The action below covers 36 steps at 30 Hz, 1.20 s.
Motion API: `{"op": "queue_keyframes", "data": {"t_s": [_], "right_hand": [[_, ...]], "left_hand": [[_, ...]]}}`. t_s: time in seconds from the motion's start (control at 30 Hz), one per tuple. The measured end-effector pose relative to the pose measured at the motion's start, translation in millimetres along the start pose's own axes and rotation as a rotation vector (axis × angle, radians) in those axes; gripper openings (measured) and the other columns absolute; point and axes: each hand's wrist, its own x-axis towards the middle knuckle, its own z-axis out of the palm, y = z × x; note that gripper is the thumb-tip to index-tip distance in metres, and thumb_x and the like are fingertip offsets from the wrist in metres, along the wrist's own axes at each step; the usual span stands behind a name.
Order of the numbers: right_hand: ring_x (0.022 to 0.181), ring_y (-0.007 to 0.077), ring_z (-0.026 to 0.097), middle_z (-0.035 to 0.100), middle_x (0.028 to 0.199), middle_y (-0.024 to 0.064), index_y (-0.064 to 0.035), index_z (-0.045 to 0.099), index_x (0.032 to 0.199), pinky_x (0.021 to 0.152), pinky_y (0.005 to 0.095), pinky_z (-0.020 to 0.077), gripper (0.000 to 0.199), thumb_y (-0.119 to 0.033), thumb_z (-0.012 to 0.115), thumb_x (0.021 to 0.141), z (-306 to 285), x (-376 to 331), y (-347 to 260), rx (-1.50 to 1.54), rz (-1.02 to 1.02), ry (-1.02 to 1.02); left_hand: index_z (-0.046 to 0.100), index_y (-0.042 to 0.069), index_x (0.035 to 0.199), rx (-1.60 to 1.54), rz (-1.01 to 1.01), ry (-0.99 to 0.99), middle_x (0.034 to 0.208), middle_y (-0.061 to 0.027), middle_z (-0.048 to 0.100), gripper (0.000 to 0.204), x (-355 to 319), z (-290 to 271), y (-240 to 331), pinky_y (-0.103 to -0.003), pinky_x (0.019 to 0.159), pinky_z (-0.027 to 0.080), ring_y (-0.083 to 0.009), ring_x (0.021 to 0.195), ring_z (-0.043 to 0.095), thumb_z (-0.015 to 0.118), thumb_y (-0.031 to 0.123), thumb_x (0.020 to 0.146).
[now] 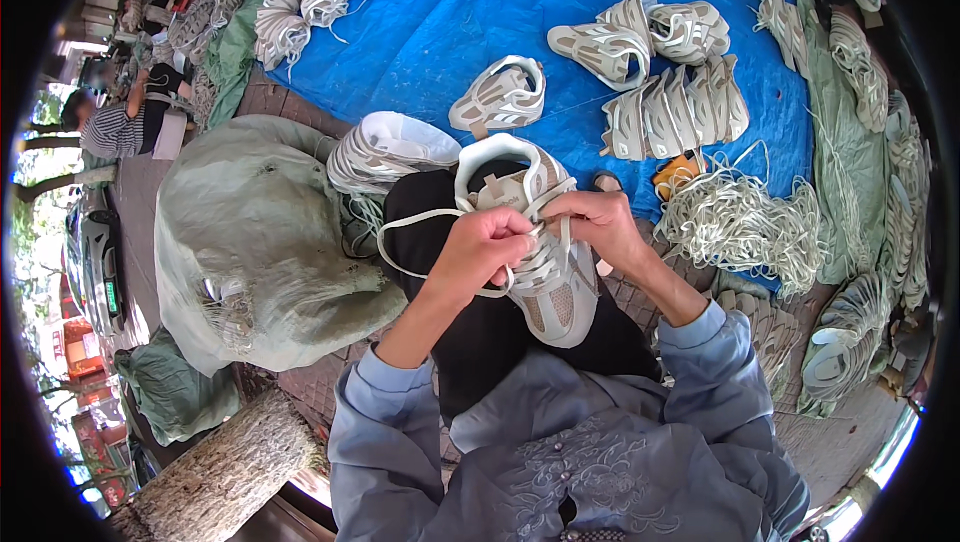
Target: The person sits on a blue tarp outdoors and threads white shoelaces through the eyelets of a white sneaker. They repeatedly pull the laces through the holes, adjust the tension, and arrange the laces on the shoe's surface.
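Note:
A beige and white sneaker (548, 294) rests on my lap, toe toward me. My left hand (486, 252) pinches a white lace (400, 227) at the shoe's eyelets; the lace loops out to the left over my dark trouser leg. My right hand (598, 222) grips the lace on the shoe's right side, near the tongue. Both hands touch over the lacing area, fingers closed.
A big grey-green sack (255, 232) lies left of my knees. A pile of white laces (740, 222) sits at right. Several unlaced sneakers (670, 112) lie on the blue tarp (450, 12). More shoe stacks (850, 342) line the right edge. A person (125, 122) sits far left. A log (225, 472) lies at lower left.

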Motion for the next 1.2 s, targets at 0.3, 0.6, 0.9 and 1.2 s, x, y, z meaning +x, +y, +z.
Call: {"op": "queue_keyframes", "data": {"t_s": [0.3,0.6,0.9,1.2], "right_hand": [[0.056,0.0099,0.054,0.06,0.071,0.0055,-0.0043,0.062,0.085,0.047,0.0221,0.0427,0.019,0.0,0.059,0.067,2,14,8,0.171,0.016,-0.156],[0.053,0.0222,0.055,0.053,0.059,0.0068,-0.0057,0.054,0.07,0.047,0.0325,0.044,0.019,0.003,0.056,0.053,-3,17,-9,-0.644,-0.628,0.145],[0.054,0.0215,0.057,0.057,0.064,0.009,-0.0048,0.059,0.082,0.049,0.0305,0.0446,0.026,0.003,0.059,0.058,-1,11,-5,-0.365,-0.369,0.152],[0.054,0.007,0.051,0.057,0.063,0.0028,-0.0077,0.062,0.094,0.047,0.0221,0.0396,0.03,-0.002,0.056,0.066,-35,31,-30,-0.23,0.134,-0.369]], "left_hand": [[0.053,0.003,0.077,0.417,0.4,0.174,0.05,0.0008,0.046,0.004,-15,13,-11,-0.019,0.038,0.03,-0.0023,0.043,0.038,0.055,0.001,0.075],[0.053,0.002,0.084,0.494,0.372,0.266,0.053,-0.0087,0.05,0.011,-4,20,-7,-0.027,0.039,0.039,-0.0157,0.039,0.05,0.056,0.005,0.074],[0.055,0.0,0.084,0.326,0.115,0.093,0.055,-0.0059,0.054,0.01,2,15,3,-0.025,0.04,0.039,-0.01,0.042,0.051,0.055,0.008,0.077],[0.056,0.004,0.094,0.395,0.448,0.26,0.065,-0.0034,0.056,0.015,-15,7,8,-0.022,0.05,0.044,-0.0101,0.057,0.055,0.054,0.008,0.079]]}}
